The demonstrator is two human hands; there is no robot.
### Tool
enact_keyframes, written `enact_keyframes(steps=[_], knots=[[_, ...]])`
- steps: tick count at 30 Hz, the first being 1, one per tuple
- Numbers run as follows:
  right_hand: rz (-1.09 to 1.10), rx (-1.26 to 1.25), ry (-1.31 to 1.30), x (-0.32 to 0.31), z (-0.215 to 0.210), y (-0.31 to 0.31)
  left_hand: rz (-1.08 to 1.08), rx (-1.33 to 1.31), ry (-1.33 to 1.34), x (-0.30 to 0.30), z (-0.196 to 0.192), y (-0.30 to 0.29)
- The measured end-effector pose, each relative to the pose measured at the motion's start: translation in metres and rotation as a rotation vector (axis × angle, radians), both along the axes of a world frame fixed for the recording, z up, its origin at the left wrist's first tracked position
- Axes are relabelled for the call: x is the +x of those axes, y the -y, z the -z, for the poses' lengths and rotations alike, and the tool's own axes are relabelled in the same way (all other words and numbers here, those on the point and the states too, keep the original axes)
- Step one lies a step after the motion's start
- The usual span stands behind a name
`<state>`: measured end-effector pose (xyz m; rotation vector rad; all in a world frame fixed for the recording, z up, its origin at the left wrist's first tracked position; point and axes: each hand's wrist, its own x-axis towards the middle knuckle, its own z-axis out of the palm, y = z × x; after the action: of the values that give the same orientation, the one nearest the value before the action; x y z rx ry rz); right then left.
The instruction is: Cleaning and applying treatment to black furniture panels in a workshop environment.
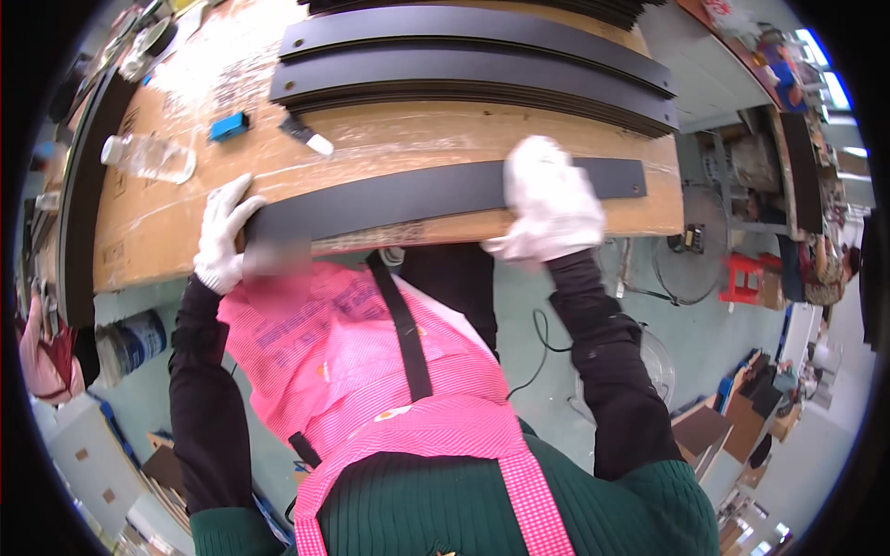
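Note:
A long, flat dark grey board (pixel 399 197) with a small hole near its right end lies across the near edge of the table. At its left end is my left hand (pixel 222 236) in a white glove, gripping that end with the fingers beyond its edge and the thumb along it. My right hand (pixel 547 199), also white-gloved, rests over the board right of its middle. Motion smears its fingers, and whether a white cloth is in it I cannot make out. A blurred patch hides the area just below the board's left end.
Stacks of similar dark boards (pixel 473 74) lie farther back on the cardboard-covered table (pixel 371 139). Left of them are a clear plastic bottle (pixel 148 157), a blue block (pixel 228 126) and a small black marker-like item with a white tip (pixel 306 134). A red stool (pixel 742 278) stands right.

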<state>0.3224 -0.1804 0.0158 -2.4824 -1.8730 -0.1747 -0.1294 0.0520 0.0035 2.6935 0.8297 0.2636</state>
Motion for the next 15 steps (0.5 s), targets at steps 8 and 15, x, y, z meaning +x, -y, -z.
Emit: enact_keyframes(steps=[8,15], knots=[[0.831,-0.118,-0.086,0.230,0.008,0.069,-0.027,-0.039,-0.003,0.003,0.003,0.003],[-0.098,0.035,-0.100,0.005,-0.086,-0.044,-0.043,-0.051,0.006,0.006,-0.003,0.006]])
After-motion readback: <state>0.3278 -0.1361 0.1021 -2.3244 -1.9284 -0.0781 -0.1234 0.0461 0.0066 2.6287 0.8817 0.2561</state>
